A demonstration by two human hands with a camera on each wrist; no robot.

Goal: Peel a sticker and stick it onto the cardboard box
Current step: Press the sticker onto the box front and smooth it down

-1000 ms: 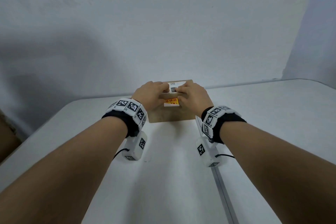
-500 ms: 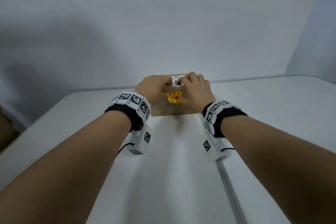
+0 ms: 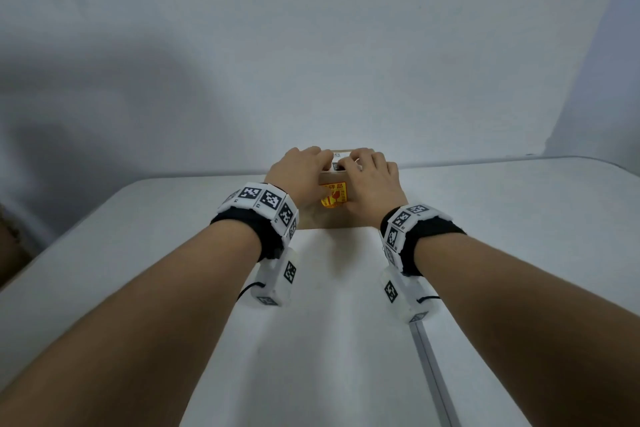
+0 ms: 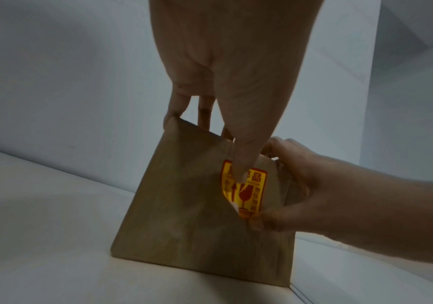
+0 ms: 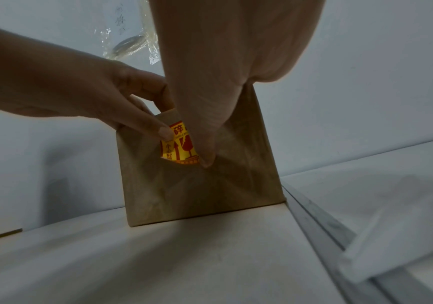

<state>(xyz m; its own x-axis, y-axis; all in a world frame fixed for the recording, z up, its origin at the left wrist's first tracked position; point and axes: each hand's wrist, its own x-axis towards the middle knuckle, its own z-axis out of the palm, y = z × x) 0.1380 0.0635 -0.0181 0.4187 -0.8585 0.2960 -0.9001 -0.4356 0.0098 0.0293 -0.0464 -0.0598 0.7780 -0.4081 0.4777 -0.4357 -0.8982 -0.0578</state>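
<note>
A small brown cardboard box (image 3: pixel 337 220) stands on the white table (image 3: pixel 311 340) close to the wall. A yellow and red fragile sticker (image 3: pixel 334 199) lies on its front face. My left hand (image 3: pixel 298 177) rests its fingers over the box's top, and its thumb (image 4: pixel 241 164) presses the top of the sticker (image 4: pixel 248 189). My right hand (image 3: pixel 370 180) also lies over the top. Its thumb (image 5: pixel 205 144) presses the right side of the sticker (image 5: pixel 180 149). The sticker's lower left corner stands slightly off the box (image 4: pixel 184 216).
A white printed label (image 3: pixel 337 159) lies on the box's top between my fingers. A metal seam (image 3: pixel 433 367) runs along the table at the right. A clear plastic bag (image 5: pixel 129 41) hangs on the wall behind. Brown cardboard (image 3: pixel 10 253) sits off the table's left edge.
Both hands have shifted slightly farther over the box's top, and the thumbs now press lower on the sticker. The box stays in place.
</note>
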